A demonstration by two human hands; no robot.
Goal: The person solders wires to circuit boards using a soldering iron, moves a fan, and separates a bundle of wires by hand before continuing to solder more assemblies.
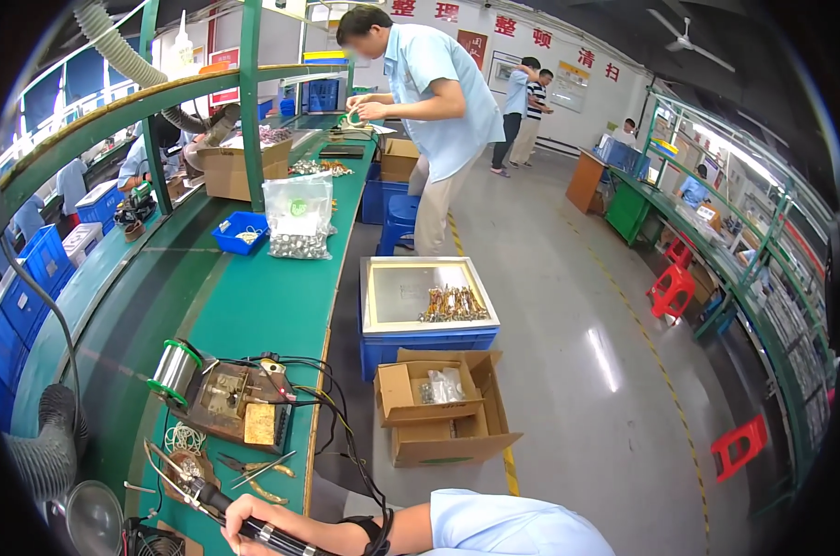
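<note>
My right hand (244,521) comes in at the lower edge, its fingers wrapped round the dark handle of a soldering iron (218,501). The iron's thin metal end slants up and left, over a round dish (200,469) holding small metal bits. A dark band circles my right wrist, and black cables run beside the forearm. Just beyond the hand lie pliers (264,469) with yellowish grips. A coil of white cord (186,436) rests by the dish. Farther off sit a worn soldering stand (225,398) with a yellow sponge (260,423) and a solder spool (173,372). My left hand is out of view.
A grey duct hose (49,431), a round clear lens (94,521) and a small fan (156,539) stand left of the hand. Along the green bench (253,301) are a bag of metal parts (299,218) and a blue tray (241,232). Cardboard boxes (457,445) stand right; a co-worker (443,102) works beyond.
</note>
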